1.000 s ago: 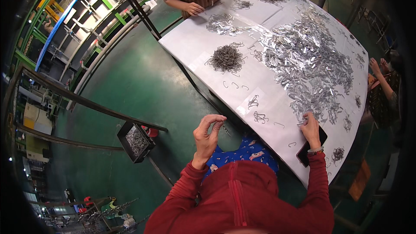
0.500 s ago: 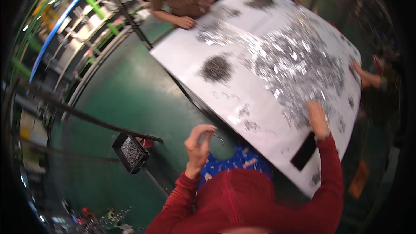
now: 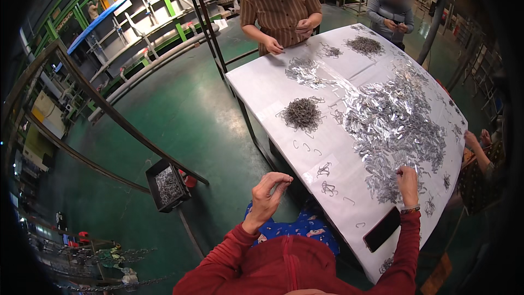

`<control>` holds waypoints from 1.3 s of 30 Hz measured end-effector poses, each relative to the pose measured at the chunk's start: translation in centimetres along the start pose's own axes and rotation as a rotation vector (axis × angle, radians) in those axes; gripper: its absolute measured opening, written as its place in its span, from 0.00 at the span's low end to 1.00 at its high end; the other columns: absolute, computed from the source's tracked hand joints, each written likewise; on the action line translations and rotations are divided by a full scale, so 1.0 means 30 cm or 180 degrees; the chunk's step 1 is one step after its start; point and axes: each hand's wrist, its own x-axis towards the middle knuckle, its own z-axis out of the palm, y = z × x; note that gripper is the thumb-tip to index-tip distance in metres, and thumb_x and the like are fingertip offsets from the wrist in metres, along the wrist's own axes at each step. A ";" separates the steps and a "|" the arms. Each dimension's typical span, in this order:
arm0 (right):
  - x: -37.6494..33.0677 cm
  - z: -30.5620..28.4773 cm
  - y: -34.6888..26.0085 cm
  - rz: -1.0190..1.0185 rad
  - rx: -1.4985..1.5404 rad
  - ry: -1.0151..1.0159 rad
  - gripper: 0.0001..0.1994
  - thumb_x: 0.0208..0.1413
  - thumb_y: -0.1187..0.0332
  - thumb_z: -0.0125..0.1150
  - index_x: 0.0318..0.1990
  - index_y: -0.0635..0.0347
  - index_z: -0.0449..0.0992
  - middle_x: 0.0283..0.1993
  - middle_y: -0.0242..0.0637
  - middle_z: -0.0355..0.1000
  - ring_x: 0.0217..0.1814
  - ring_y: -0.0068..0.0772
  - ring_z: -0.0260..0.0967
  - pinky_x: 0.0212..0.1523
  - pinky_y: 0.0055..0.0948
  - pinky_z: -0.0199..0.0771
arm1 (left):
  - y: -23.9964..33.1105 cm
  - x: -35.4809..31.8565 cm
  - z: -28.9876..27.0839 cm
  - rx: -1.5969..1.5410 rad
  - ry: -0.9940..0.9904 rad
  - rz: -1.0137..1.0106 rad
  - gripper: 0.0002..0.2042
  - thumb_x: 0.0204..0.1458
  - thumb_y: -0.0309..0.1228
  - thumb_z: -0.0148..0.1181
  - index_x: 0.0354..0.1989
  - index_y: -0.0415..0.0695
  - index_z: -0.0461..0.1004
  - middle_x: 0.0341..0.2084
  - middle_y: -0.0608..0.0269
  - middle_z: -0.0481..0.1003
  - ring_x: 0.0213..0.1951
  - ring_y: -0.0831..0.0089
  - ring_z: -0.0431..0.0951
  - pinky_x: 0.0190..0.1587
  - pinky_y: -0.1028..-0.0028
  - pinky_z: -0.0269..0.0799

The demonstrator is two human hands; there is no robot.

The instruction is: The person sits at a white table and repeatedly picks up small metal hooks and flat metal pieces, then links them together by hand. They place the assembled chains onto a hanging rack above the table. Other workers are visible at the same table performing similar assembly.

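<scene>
My left hand (image 3: pixel 267 199) is raised in front of the table's near edge, thumb and fingertips pinched together. Whatever they may hold is too small to make out. At the near side of a wide heap of shiny silver metal pieces (image 3: pixel 398 125), my right hand (image 3: pixel 408 187) reaches down with its fingers bent and closed. Its fingertips touch the heap, and what is between them is hidden. A black phone (image 3: pixel 382 229) lies beside my right wrist. Dark wire hooks form a round pile (image 3: pixel 302 114), and a few loose hooks (image 3: pixel 329 188) lie nearer to me.
The white-covered table (image 3: pixel 262 90) has more dark piles (image 3: pixel 364 46) at its far end. A co-worker in a striped shirt (image 3: pixel 284 8) and another in grey (image 3: pixel 388 13) stand beyond; another's hands (image 3: pixel 477 145) rest at the right edge. A black bin (image 3: pixel 166 186) of metal pieces hangs by a frame at left.
The view has tilted up, bringing more of the co-workers into sight. My left hand's fingers have drawn closer together; a small hook-like piece seen near them before no longer shows. My right hand stays at the heap.
</scene>
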 end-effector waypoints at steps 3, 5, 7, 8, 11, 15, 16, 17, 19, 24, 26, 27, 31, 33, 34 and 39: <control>0.002 0.005 -0.007 0.0058 0.0241 -0.0137 0.04 0.39 0.78 0.57 0.26 0.67 0.75 0.26 0.50 0.72 0.30 0.48 0.72 0.32 0.37 0.70 | 0.005 0.002 -0.004 0.0089 0.0067 0.0117 0.07 0.47 0.15 0.58 0.33 0.39 0.75 0.31 0.59 0.77 0.35 0.69 0.77 0.39 0.74 0.73; 0.015 0.014 -0.024 0.0024 0.0364 -0.0134 0.05 0.40 0.75 0.57 0.26 0.68 0.75 0.24 0.49 0.71 0.28 0.46 0.71 0.31 0.37 0.70 | 0.001 -0.002 -0.007 0.0122 0.0092 0.0151 0.09 0.45 0.13 0.57 0.33 0.40 0.74 0.31 0.58 0.76 0.34 0.68 0.77 0.39 0.73 0.73; 0.034 0.022 -0.048 0.0156 0.0579 -0.0425 0.06 0.44 0.74 0.57 0.28 0.68 0.74 0.26 0.51 0.72 0.29 0.46 0.73 0.30 0.36 0.70 | -0.013 -0.014 -0.013 0.0068 0.0029 -0.0077 0.08 0.46 0.14 0.58 0.33 0.39 0.74 0.31 0.58 0.76 0.34 0.68 0.77 0.39 0.74 0.72; 0.047 0.032 -0.069 0.0003 0.0713 -0.0277 0.05 0.46 0.74 0.57 0.29 0.68 0.75 0.24 0.48 0.73 0.25 0.38 0.73 0.28 0.32 0.70 | -0.023 -0.018 -0.010 -0.0095 0.0019 -0.0091 0.07 0.47 0.15 0.58 0.33 0.38 0.74 0.31 0.58 0.77 0.34 0.69 0.77 0.39 0.75 0.72; 0.108 0.082 -0.180 0.0635 0.2131 -0.0981 0.06 0.46 0.75 0.58 0.32 0.65 0.78 0.23 0.33 0.73 0.21 0.21 0.67 0.21 0.23 0.68 | -0.044 -0.026 -0.003 -0.0043 0.0068 -0.0013 0.06 0.47 0.15 0.59 0.32 0.38 0.73 0.30 0.59 0.77 0.34 0.70 0.77 0.39 0.75 0.72; 0.206 0.233 -0.437 -0.0317 0.2381 -0.1317 0.07 0.49 0.76 0.57 0.34 0.65 0.79 0.23 0.34 0.73 0.23 0.21 0.70 0.22 0.21 0.71 | -0.041 -0.018 0.017 -0.0087 0.0091 -0.0065 0.05 0.48 0.16 0.59 0.31 0.38 0.73 0.30 0.59 0.77 0.35 0.70 0.77 0.39 0.75 0.72; 0.235 0.279 -0.504 -0.0361 0.2155 -0.1358 0.07 0.48 0.76 0.57 0.34 0.65 0.79 0.24 0.37 0.74 0.23 0.24 0.71 0.24 0.24 0.72 | -0.038 -0.018 0.022 -0.0141 0.0120 -0.0145 0.05 0.48 0.16 0.59 0.31 0.38 0.73 0.30 0.58 0.77 0.35 0.70 0.77 0.39 0.75 0.72; 0.258 0.319 -0.561 -0.0471 0.1982 -0.1347 0.08 0.47 0.77 0.56 0.35 0.65 0.79 0.25 0.39 0.75 0.23 0.27 0.71 0.25 0.26 0.73 | -0.032 -0.021 0.025 -0.0169 0.0150 -0.0181 0.05 0.48 0.16 0.59 0.32 0.38 0.73 0.30 0.58 0.77 0.35 0.70 0.77 0.39 0.74 0.72; 0.279 0.380 -0.638 -0.0684 0.1612 -0.1072 0.10 0.45 0.78 0.55 0.35 0.65 0.79 0.28 0.45 0.75 0.26 0.36 0.73 0.31 0.30 0.74 | -0.022 -0.026 0.026 -0.0210 0.0191 -0.0215 0.05 0.48 0.16 0.59 0.32 0.38 0.73 0.30 0.58 0.77 0.36 0.69 0.76 0.40 0.74 0.72; 0.263 0.350 -0.609 -0.0853 0.1612 -0.1095 0.10 0.41 0.79 0.55 0.33 0.65 0.79 0.27 0.47 0.74 0.31 0.40 0.73 0.36 0.33 0.72 | -0.022 -0.039 0.019 -0.0304 0.0243 -0.0240 0.05 0.49 0.16 0.58 0.32 0.37 0.72 0.31 0.57 0.76 0.36 0.69 0.76 0.41 0.73 0.72; 0.242 0.310 -0.581 -0.0629 0.1549 -0.1499 0.11 0.41 0.81 0.51 0.32 0.67 0.78 0.27 0.51 0.73 0.33 0.45 0.73 0.39 0.38 0.71 | -0.031 -0.033 0.025 -0.0376 0.0196 -0.0268 0.05 0.49 0.16 0.58 0.32 0.37 0.72 0.31 0.58 0.76 0.36 0.69 0.76 0.40 0.73 0.72; 0.230 0.294 -0.568 -0.0539 0.1528 -0.1636 0.11 0.41 0.81 0.49 0.31 0.68 0.78 0.26 0.53 0.73 0.34 0.48 0.72 0.40 0.40 0.71 | -0.035 -0.026 0.030 -0.0374 0.0173 -0.0244 0.05 0.49 0.16 0.58 0.32 0.37 0.72 0.31 0.58 0.76 0.36 0.69 0.76 0.40 0.73 0.72; 0.167 0.313 -0.529 -0.0554 0.1538 -0.1580 0.09 0.44 0.77 0.53 0.33 0.67 0.77 0.30 0.50 0.73 0.39 0.47 0.71 0.44 0.38 0.70 | -0.025 -0.007 0.040 -0.0422 0.0149 -0.0209 0.05 0.48 0.15 0.58 0.32 0.37 0.72 0.31 0.58 0.76 0.36 0.69 0.76 0.40 0.73 0.72; 0.150 0.357 -0.485 -0.0592 0.1539 -0.1760 0.09 0.47 0.72 0.55 0.37 0.64 0.75 0.36 0.47 0.72 0.45 0.46 0.67 0.49 0.38 0.65 | -0.017 -0.007 0.033 -0.0327 0.0047 -0.0201 0.05 0.50 0.14 0.56 0.33 0.37 0.72 0.32 0.57 0.76 0.38 0.69 0.76 0.44 0.72 0.72; 0.137 0.376 -0.453 -0.0687 0.1628 -0.1611 0.10 0.48 0.71 0.55 0.38 0.64 0.75 0.37 0.46 0.72 0.46 0.45 0.66 0.50 0.38 0.64 | -0.017 -0.010 0.026 -0.0246 0.0032 -0.0070 0.06 0.50 0.13 0.54 0.34 0.37 0.72 0.33 0.57 0.76 0.38 0.69 0.76 0.45 0.72 0.72; 0.181 0.372 -0.332 -0.0955 0.2019 -0.1237 0.14 0.54 0.70 0.51 0.45 0.67 0.74 0.38 0.49 0.75 0.37 0.41 0.73 0.42 0.35 0.71 | -0.034 -0.026 0.018 0.0664 0.0330 0.0476 0.06 0.41 0.23 0.61 0.30 0.42 0.76 0.26 0.60 0.74 0.31 0.59 0.73 0.38 0.65 0.68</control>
